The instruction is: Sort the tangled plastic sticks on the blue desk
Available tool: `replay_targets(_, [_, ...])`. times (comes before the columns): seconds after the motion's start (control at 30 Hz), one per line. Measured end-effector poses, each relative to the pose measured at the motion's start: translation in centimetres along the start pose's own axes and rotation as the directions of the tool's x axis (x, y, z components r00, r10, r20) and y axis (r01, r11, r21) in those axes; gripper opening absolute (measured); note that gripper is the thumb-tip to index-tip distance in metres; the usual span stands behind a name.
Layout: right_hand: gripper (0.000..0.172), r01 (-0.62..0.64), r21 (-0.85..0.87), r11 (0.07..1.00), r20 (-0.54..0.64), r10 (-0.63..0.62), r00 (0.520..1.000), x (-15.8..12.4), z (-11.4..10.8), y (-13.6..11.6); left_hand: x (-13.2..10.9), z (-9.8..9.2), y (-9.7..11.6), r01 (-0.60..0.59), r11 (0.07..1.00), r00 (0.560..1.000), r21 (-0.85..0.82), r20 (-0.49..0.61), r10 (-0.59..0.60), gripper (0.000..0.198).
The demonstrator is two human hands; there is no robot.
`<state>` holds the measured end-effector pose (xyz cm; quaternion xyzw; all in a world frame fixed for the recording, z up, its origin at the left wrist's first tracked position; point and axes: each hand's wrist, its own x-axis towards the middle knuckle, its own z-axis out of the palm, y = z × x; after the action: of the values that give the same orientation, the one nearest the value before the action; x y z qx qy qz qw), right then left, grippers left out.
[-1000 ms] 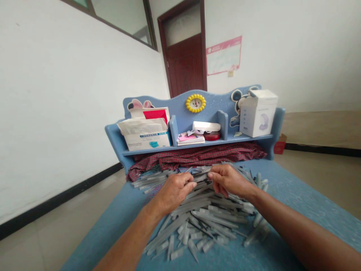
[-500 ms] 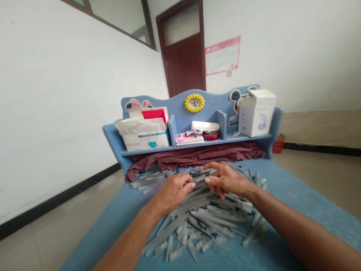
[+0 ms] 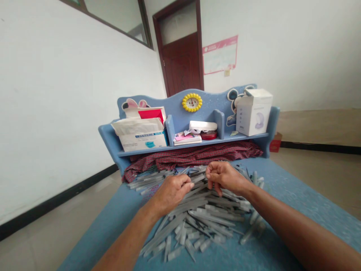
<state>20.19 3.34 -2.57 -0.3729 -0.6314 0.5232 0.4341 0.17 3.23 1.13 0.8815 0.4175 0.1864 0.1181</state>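
Observation:
Both hands are over a loose heap of slim translucent plastic pieces [image 3: 194, 205], some with dark thin rods among them. My left hand [image 3: 173, 192] is closed in a pinch, thumb against curled fingers, at the heap's upper left. Whatever lies between its fingertips is too small to make out. Just to the right, my right hand [image 3: 224, 177] has thumb and forefinger pressed together, the other fingers curled down. What it pinches, if anything, cannot be made out. A small gap separates the two hands, with slim pieces showing in it.
The blue desk [image 3: 293, 188] has a raised shelf [image 3: 180, 147] along its back. On it stand a mask box [image 3: 149, 141], a stack of papers [image 3: 187, 139], a red round tin [image 3: 209, 135] and a white box [image 3: 254, 114]. A checked cloth [image 3: 194, 156] lies beneath.
My right hand's forefinger, stretched out before, has bent in to meet the thumb. My left hand keeps its pinch in nearly the same place. The whole view has shifted slightly.

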Motion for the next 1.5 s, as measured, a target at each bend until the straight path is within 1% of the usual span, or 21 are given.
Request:
replay_targets(0.1, [0.013, 0.002, -0.053, 0.999, -0.036, -0.004, 0.999, 0.1, 0.1, 0.2, 0.0, 0.3, -0.2, 0.003, 1.000, 1.000, 0.016, 0.000, -0.003, 0.026])
replay_targets(0.17, [0.012, 0.000, -0.160, 0.987, -0.072, -0.012, 0.997, 0.2, 0.1, 0.5, 0.1, 0.7, -0.5, 0.006, 1.000, 1.000, 0.027, -0.006, -0.006, 0.026])
replay_targets(0.23, [0.008, 0.027, -0.285, 0.958, -0.096, -0.057, 0.994, 0.3, -0.1, 0.8, 0.2, 1.0, -0.8, 0.013, 0.999, 1.000, 0.034, -0.012, -0.013, 0.024])
replay_targets(0.3, [0.008, 0.061, -0.368, 0.928, -0.100, -0.104, 0.989, 0.4, -0.3, 0.9, 0.2, 1.1, -1.1, 0.025, 0.999, 1.000, 0.037, -0.018, -0.024, 0.023])
replay_targets(0.37, [0.011, 0.083, -0.404, 0.911, -0.075, -0.123, 0.990, 0.4, -0.4, 0.8, 0.2, 1.1, -1.2, 0.031, 0.999, 0.999, 0.035, -0.023, -0.030, 0.023])
replay_targets(0.5, [0.024, 0.095, -0.381, 0.920, -0.016, -0.109, 0.994, 0.1, -0.3, 0.5, 0.1, 0.9, -1.0, 0.011, 1.000, 1.000, 0.022, -0.016, -0.010, 0.024])
replay_targets(0.63, [0.020, 0.038, -0.260, 0.965, -0.001, -0.040, 0.999, 0.0, -0.3, 0.3, 0.0, 0.6, -0.6, 0.017, 1.000, 1.000, -0.019, 0.004, -0.017, 0.025])
replay_targets(0.7, [0.020, 0.032, -0.224, 0.974, -0.014, -0.036, 0.999, 0.0, -0.7, 0.3, 0.1, 0.2, -0.8, 0.025, 0.998, 1.000, -0.053, 0.016, -0.024, 0.025])
replay_targets(0.8, [0.021, 0.026, -0.164, 0.986, -0.102, -0.043, 0.994, 0.2, -2.1, 0.3, 0.0, -0.9, -2.3, 0.066, 0.990, 0.996, -0.126, 0.064, -0.058, 0.024])
replay_targets(0.87, [0.019, -0.003, -0.152, 0.988, -0.146, -0.019, 0.989, 0.3, -3.1, 0.5, -0.2, -1.9, -4.1, 0.147, 0.973, 0.983, -0.180, 0.132, -0.124, 0.023])
replay_targets(0.9, [0.018, -0.028, -0.170, 0.985, -0.156, 0.001, 0.988, 0.3, -3.5, 0.7, -0.3, -2.4, -5.1, 0.198, 0.959, 0.972, -0.204, 0.169, -0.165, 0.023])
replay_targets(0.97, [0.015, -0.081, -0.235, 0.968, -0.166, 0.042, 0.985, 0.4, -4.0, 1.1, -0.7, -3.2, -7.1, 0.294, 0.922, 0.947, -0.251, 0.205, -0.246, 0.022])
replay_targets(1.03, [0.016, -0.110, -0.298, 0.948, -0.168, 0.061, 0.984, 0.5, -4.1, 1.6, -0.9, -3.6, -8.5, 0.356, 0.887, 0.933, -0.293, 0.171, -0.318, 0.022])
replay_targets(1.1, [0.017, -0.112, -0.337, 0.935, -0.172, 0.056, 0.984, 0.6, -4.0, 1.9, -0.9, -3.6, -8.6, 0.376, 0.852, 0.924, -0.364, 0.075, -0.376, 0.023])
replay_targets(1.17, [0.016, -0.101, -0.373, 0.922, -0.210, 0.022, 0.977, 0.8, -3.8, 1.8, -0.6, -3.1, -7.6, 0.335, 0.790, 0.916, -0.513, -0.018, -0.400, 0.021])
replay_targets(1.2, [0.016, -0.089, -0.394, 0.915, -0.239, -0.008, 0.971, 0.8, -3.7, 1.7, -0.4, -2.8, -6.8, 0.284, 0.734, 0.917, -0.617, -0.050, -0.397, 0.020])
replay_targets(1.23, [0.017, -0.068, -0.420, 0.905, -0.267, -0.051, 0.962, 0.8, -3.6, 1.5, -0.1, -2.5, -5.8, 0.217, 0.655, 0.922, -0.724, -0.069, -0.381, 0.019])
replay_targets(1.3, [0.023, 0.002, -0.476, 0.880, -0.277, -0.152, 0.949, 0.6, -2.9, 0.9, 0.6, -1.7, -3.6, 0.060, 0.457, 0.937, -0.888, -0.108, -0.333, 0.017])
replay_targets(1.37, [0.031, 0.083, -0.486, 0.870, -0.206, -0.206, 0.956, 0.3, -1.9, 0.3, 1.5, -0.9, -1.4, -0.050, 0.280, 0.944, -0.959, -0.137, -0.301, 0.014])
replay_targets(1.4, [0.033, 0.115, -0.461, 0.880, -0.149, -0.204, 0.968, 0.1, -1.2, 0.0, 2.0, -0.5, -0.3, -0.081, 0.211, 0.946, -0.974, -0.142, -0.291, 0.013])
replay_targets(1.5, [0.036, 0.155, -0.340, 0.928, 0.005, -0.163, 0.987, -0.5, 0.7, -0.7, 3.6, 0.6, 2.5, -0.128, 0.045, 0.955, -0.991, -0.135, -0.263, 0.011])
